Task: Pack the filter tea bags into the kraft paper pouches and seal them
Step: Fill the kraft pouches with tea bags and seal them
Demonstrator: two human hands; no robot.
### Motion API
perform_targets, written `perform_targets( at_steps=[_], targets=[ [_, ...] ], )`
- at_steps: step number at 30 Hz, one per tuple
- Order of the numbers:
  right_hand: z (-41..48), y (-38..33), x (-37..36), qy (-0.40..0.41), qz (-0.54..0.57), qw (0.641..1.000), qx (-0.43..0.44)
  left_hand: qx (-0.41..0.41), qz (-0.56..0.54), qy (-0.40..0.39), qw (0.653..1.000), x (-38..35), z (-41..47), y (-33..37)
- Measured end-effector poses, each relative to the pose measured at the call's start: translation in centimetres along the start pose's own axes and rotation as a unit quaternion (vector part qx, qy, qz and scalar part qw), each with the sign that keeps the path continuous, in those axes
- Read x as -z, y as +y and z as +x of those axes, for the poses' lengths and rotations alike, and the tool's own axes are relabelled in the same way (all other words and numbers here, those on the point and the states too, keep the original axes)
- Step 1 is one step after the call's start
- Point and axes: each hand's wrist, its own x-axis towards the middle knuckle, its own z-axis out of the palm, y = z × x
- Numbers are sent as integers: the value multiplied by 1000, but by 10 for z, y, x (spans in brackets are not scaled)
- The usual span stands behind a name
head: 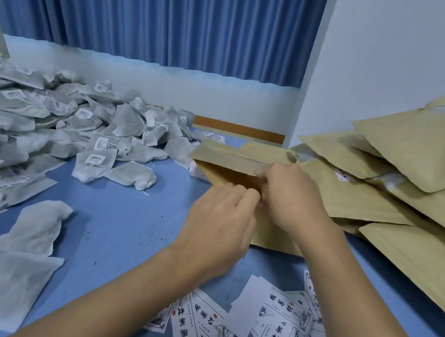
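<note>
Dozens of grey-white tea bags (36, 119) are lying heaped on the blue table (123, 211), left of the tan paper pouch (235, 153) being held mid-table. Right of that pouch, a stack of matching pouches (383, 196) is sitting, flat and matte, some overlapping. Nearer the person than the pouch, printed labels (264, 331) are lying scattered. The held pouch is gaping at its far end, showing a darker brown inside below its back lip. The left hand (222, 219) is curling its fingers round the front lip, the right hand (292, 195) is pinching the back lip, and the pouch's body is running beneath both hands.
</note>
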Motion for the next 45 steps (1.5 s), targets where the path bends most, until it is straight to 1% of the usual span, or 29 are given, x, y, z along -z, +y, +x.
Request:
perform_targets(
  at_steps=[2, 3, 4, 6, 9, 11, 13, 15, 17, 19, 21, 22, 23, 25, 26, 27, 29, 30, 32, 33, 35, 36, 37, 38, 39, 40, 42, 43, 45],
  targets=[
    [1, 4, 0, 23, 57, 998, -15, 80, 23, -138, 987, -3, 2, -3],
    [1, 6, 2, 34, 62, 997, -17, 114, 25, -188, 975, -5, 4, -5],
    [1, 7, 2, 41, 50, 998, -15, 139, 28, -213, 967, -7, 8, -7],
    [2, 6, 2, 38, 24, 999, -7, 158, 59, -233, 958, -14, 21, -7],
    [2, -1, 0, 5, -30, 999, 40, 127, 119, -252, 952, -26, 54, -9],
    [3, 0, 2, 8, -52, 998, 40, 110, 102, -285, 947, -40, 73, -17],
    [3, 3, 5, 27, -37, 999, 28, 92, 67, -322, 940, -54, 84, -25],
    [1, 4, 7, 55, -19, 998, 39, 108, -15, -288, 951, -64, 85, -38],
    [-2, 2, 7, 98, 6, 994, 45, 158, -97, -281, 942, -68, 90, -52],
    [-4, 1, 6, 159, 78, 984, 36, 159, -136, -263, 942, -70, 98, -54],
    [-5, 2, 5, 210, 139, 968, 16, 158, -223, -221, 936, -69, 101, -44],
    [-6, 4, 5, 214, 146, 966, 16, 160, -259, -207, 930, -70, 101, -39],
    [-5, 5, 4, 197, 142, 970, 20, 172, -282, -206, 921, -71, 101, -34],
    [-3, 8, 0, 112, 147, 983, 14, 169, -268, -228, 921, -73, 95, -31],
    [-2, 10, -3, 79, 169, 983, -4, 158, -248, -226, 929, -74, 90, -31],
    [-1, 11, -7, 73, 196, 977, -30, 141, -231, -215, 938, -71, 83, -31],
    [0, 13, -17, 110, 228, 962, -105, 90, -157, -199, 963, -63, 68, -23],
    [-1, 13, -23, 125, 229, 956, -137, 64, -106, -214, 969, -61, 58, -17],
    [-2, 11, -32, 136, 222, 952, -162, 44, -46, -253, 965, -56, 29, -5],
    [-3, 9, -34, 142, 219, 951, -163, 27, -59, -243, 968, -52, 14, -2],
    [-2, 8, -36, 146, 203, 956, -154, -8, -161, -189, 969, -38, -15, 4],
    [-2, 7, -36, 138, 185, 962, -147, -10, -201, -155, 967, -30, -28, 7],
    [-2, 6, -37, 125, 165, 968, -144, 6, -219, -125, 968, -23, -37, 11],
    [-3, 4, -38, 113, 146, 973, -142, 38, -214, -115, 969, -16, -44, 14],
    [-3, 3, -38, 104, 128, 976, -142, 79, -193, -138, 968, -11, -47, 16],
    [-3, 3, -39, 98, 114, 978, -142, 121, -165, -192, 960, -9, -48, 18],
    [-3, 4, -40, 88, 102, 980, -146, 172, -131, -307, 927, -10, -49, 19],
    [-3, 5, -40, 86, 101, 980, -147, 184, -129, -340, 913, -10, -48, 18],
    [-2, 6, -40, 87, 99, 980, -148, 203, -139, -368, 897, -11, -44, 15]
  ],
)
